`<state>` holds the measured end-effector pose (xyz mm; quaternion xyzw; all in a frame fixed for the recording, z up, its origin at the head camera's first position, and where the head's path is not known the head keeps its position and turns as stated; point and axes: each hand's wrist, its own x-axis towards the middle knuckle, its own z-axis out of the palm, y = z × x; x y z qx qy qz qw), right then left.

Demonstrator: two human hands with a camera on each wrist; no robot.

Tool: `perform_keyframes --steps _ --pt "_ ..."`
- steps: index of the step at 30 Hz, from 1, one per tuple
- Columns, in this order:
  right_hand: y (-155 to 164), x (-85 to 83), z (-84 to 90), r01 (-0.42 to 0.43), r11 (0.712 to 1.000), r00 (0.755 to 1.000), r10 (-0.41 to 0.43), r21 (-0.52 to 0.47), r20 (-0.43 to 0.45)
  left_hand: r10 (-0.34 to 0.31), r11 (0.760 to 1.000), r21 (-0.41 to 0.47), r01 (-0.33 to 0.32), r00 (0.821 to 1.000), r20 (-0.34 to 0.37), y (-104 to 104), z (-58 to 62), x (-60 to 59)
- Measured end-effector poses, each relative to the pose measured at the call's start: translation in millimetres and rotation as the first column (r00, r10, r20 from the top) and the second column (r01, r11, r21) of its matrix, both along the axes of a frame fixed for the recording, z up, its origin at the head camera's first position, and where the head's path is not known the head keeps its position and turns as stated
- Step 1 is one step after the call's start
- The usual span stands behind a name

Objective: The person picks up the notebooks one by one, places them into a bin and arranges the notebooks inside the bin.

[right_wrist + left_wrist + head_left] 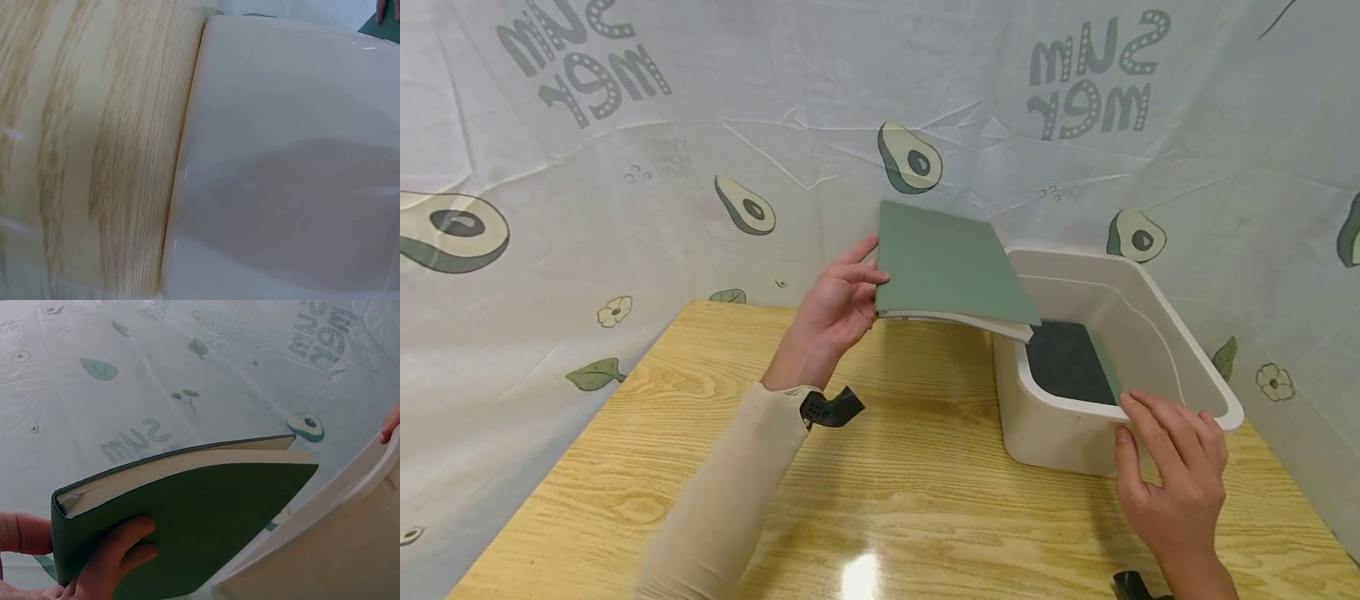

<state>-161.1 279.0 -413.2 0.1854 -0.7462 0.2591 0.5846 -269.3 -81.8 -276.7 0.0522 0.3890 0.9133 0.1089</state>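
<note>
My left hand (pixel 842 300) grips a green hardcover book (pixel 951 262) by its spine edge, thumb and fingers on opposite covers. The book is held above the table, its far corner overlapping the left rim of a white plastic bin (pixel 1060 437) in the head view. Seen from the left wrist, the book (pixel 206 512) has its covers slightly parted around the cream pages. My right hand (pixel 1176 467) pinches the bin's near rim, fingers over the top and thumb outside. Inside the bin lies a dark flat item (pixel 1067 362), with a strip of green beside it.
The bin stands on a wood-grain table (pixel 880 475), toward its right side. Behind the table hangs a pale curtain (pixel 820 100) printed with avocados, leaves and lettering. A black wrist camera mount (pixel 832 408) sits on the left sleeve.
</note>
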Motion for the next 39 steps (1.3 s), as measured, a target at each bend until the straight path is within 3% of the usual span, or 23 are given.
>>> perform_keyframes --steps 13,22,30,39 --pt "1.2 -0.3 -0.7 0.008 1.0 1.0 -0.008 0.001 0.023 -0.036 0.999 -0.041 0.034 0.999 -0.033 31.6 -5.5 -2.6" --pt "-0.7 0.5 0.9 0.004 1.0 1.0 -0.004 -0.002 0.015 -0.045 0.995 -0.085 0.046 0.999 0.007 63.6 -19.5 -6.7" --pt "-3.0 1.3 3.2 -0.015 1.0 1.0 0.015 -0.014 -0.013 -0.085 0.993 -0.073 0.088 0.996 0.036 94.6 -31.0 -8.2" --pt "-4.1 0.7 4.4 -0.033 0.999 0.999 0.033 -0.019 -0.032 -0.066 0.991 -0.108 0.074 0.995 0.075 125.8 -37.6 -9.3"
